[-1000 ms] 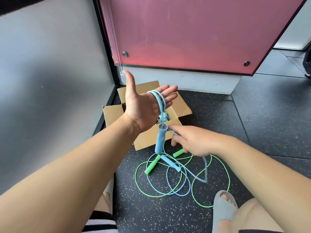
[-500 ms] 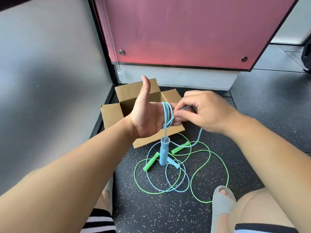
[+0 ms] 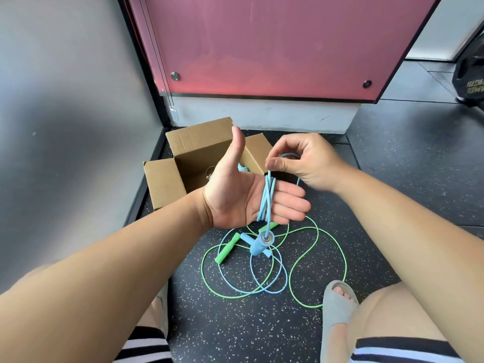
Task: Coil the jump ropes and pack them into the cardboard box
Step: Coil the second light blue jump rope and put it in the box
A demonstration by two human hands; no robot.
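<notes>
My left hand (image 3: 241,197) is held palm up with its thumb raised and its fingers straight, and several turns of the blue jump rope (image 3: 267,203) are wound round those fingers. One blue handle (image 3: 261,243) dangles just below that hand. My right hand (image 3: 301,163) pinches the blue cord above the left fingers. The rest of the blue rope lies looped on the floor, tangled with the green jump rope (image 3: 324,242) and its green handle (image 3: 226,248). An open cardboard box (image 3: 167,179) stands on the floor behind my left hand, with a blue coil partly visible inside.
A grey wall runs along the left, and a red panel (image 3: 262,48) on a grey base closes the back. The floor is black speckled rubber. My foot in a grey slipper (image 3: 337,307) rests beside the green loops. A black bag (image 3: 471,82) sits at the far right.
My right hand went up from the floor loops, carrying the blue cord over my left fingers and adding a turn. The dangling blue handle swung.
</notes>
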